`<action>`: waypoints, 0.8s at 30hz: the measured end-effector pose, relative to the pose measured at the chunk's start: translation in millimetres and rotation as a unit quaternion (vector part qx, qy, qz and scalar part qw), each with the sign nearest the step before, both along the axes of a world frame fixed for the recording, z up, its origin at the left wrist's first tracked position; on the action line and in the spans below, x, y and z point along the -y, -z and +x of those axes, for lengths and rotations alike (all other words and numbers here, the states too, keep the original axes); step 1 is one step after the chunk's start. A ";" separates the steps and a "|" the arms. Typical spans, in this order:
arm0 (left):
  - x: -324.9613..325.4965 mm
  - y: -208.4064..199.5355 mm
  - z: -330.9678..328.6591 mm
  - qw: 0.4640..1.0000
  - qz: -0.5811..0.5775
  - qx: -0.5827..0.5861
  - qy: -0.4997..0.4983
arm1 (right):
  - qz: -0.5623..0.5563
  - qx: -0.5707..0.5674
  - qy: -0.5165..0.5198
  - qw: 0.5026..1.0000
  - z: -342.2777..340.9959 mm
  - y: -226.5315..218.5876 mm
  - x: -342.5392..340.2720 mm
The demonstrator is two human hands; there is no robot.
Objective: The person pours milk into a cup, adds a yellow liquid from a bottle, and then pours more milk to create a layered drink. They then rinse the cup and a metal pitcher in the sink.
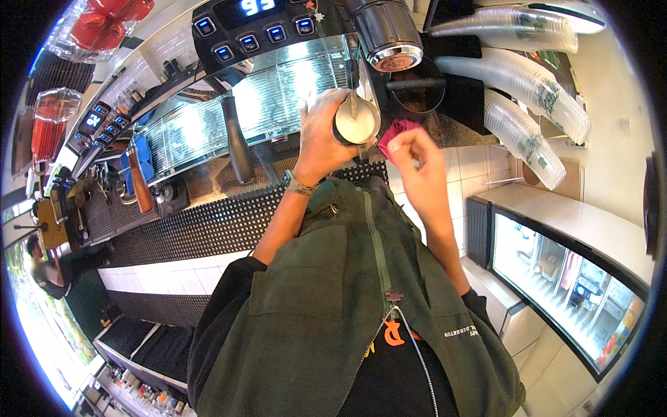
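My left hand [322, 135] is wrapped around a milk pitcher [376, 125] with a dark side, a watch or band on that wrist. White milk [356, 131] shows inside. The steam wand [353, 101] reaches down into the pitcher's mouth; its tip is hidden. To the right of the pitcher, my right hand [421, 165] has its fingers curled, with their tips against a bunched magenta cloth [394, 133]. Left of my left hand, the dark handle of a portafilter [238, 142] points toward me from the espresso machine [272, 43].
A grinder [391, 35] stands beyond the pitcher. Stacks of clear plastic cups [524, 135] lean out at the right, above a glass-fronted display [566, 278]. The metal drip tray [191, 132] extends leftward, toward another portafilter's wooden handle [139, 182]. A person [50, 267] is at the far left.
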State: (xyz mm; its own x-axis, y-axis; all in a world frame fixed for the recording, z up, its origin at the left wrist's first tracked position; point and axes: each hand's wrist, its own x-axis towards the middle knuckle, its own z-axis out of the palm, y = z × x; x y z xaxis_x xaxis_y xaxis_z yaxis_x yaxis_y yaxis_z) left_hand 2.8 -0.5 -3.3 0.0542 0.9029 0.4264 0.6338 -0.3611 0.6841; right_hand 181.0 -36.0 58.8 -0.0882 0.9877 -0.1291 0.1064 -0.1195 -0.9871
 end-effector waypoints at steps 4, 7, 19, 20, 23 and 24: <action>1.4 3.1 1.8 1.000 -0.007 -0.003 -0.010 | -0.038 -0.003 -0.018 0.999 -5.3 25.8 21.1; 2.0 -0.6 5.4 1.000 0.004 0.004 -0.011 | -0.081 -0.071 -0.023 0.994 -11.2 36.4 27.2; 2.2 10.4 3.3 0.999 -0.012 0.048 0.013 | -0.039 -0.119 0.021 0.992 -31.9 63.3 32.6; 4.5 13.0 2.7 0.998 -0.027 0.051 0.018 | -0.041 -0.113 0.028 0.992 -32.2 69.5 35.1; 11.0 24.3 -1.0 0.996 -0.061 0.046 0.036 | -0.058 -0.103 0.039 0.992 -32.4 80.0 42.4; 12.6 29.3 -4.3 0.996 -0.065 0.035 0.045 | -0.064 -0.101 0.041 0.992 -31.9 82.9 44.5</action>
State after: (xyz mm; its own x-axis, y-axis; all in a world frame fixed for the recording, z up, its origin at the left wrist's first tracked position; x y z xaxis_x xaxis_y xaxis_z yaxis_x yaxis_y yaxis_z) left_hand -1.6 -13.1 -32.6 0.1110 0.9437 0.3115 0.5528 -0.3191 0.7698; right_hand 149.0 -80.6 -24.1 -0.0453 0.9691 -0.2426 -0.1066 -0.2462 -0.9633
